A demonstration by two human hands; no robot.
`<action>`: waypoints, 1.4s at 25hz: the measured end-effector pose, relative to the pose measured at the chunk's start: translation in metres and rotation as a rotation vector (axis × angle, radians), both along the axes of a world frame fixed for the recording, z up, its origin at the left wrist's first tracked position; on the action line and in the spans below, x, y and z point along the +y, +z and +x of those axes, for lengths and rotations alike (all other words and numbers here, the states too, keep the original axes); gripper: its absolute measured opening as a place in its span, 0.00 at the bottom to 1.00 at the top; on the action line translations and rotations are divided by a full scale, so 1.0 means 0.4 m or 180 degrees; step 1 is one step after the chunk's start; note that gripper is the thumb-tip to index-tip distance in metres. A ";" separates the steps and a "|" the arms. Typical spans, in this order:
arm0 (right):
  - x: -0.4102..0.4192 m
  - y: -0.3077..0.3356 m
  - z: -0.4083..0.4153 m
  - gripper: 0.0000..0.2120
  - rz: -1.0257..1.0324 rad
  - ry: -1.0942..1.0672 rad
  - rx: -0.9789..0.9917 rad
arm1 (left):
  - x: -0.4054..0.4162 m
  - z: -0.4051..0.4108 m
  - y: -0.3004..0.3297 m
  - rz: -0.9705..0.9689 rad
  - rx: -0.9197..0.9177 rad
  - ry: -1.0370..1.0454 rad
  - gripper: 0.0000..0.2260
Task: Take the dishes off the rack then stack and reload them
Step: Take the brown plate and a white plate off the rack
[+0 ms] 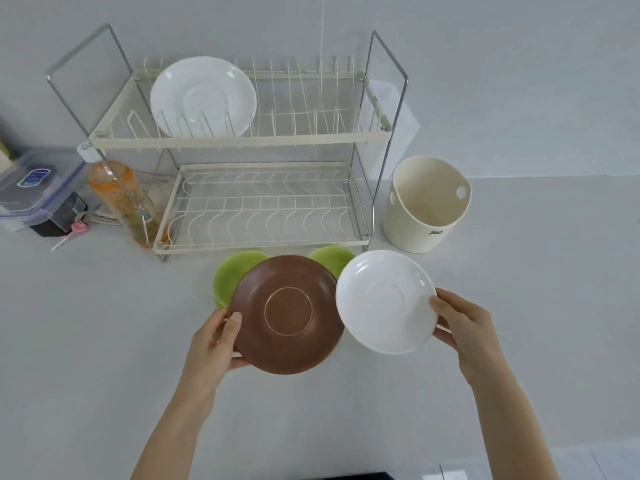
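Left hand: our left hand is clamped on the near-left rim of a round brown glazed plate, thumb on its upper face, fingers beneath.
Right hand: our right hand pinches the right rim of a round white ceramic plate, thumb on top; both plates are held above the pale grey countertop.
Plates in hand: the white plate's left edge overlaps or touches the brown plate's right edge; we cannot tell which.
Green dishes: two round light-green dishes lie on the countertop behind the brown plate, largely hidden by it; whether they are bowls or plates we cannot tell.
Rack: the two-tier cream wire dish rack carries one further round white plate, upright in the left slots of its upper tier; its lower tier is bare.
Bystanders: a cream plastic utensil tub stands right of the rack, an orange-capped clear bottle and a lidded clear plastic box to the left.
Step in hand: we judge this the unloading and stacking phase, with two plates off and one left racked.
Next move: we expect one held plate to be laid centred on the other, which calls for level rims and a gentle release, ceramic being prone to chip.
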State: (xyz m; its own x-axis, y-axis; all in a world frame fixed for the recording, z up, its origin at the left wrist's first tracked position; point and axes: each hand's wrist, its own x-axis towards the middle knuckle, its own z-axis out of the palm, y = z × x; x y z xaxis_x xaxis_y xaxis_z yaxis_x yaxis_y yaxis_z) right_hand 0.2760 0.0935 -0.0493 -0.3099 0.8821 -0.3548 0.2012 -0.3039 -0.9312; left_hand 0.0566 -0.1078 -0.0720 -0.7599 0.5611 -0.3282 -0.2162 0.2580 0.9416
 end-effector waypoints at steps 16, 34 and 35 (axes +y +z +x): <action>-0.036 -0.173 0.107 0.11 -0.0516 -0.0235 -0.0625 | -0.045 0.113 -0.143 -0.0585 -0.0475 -0.0130 0.08; -0.024 -0.175 0.077 0.20 0.0150 0.0332 -0.1808 | -0.005 0.085 -0.150 -0.1390 0.0099 -0.0442 0.14; -0.027 -0.169 0.072 0.20 0.0298 0.0377 -0.1877 | -0.003 0.082 -0.147 -0.1483 0.0209 -0.0509 0.14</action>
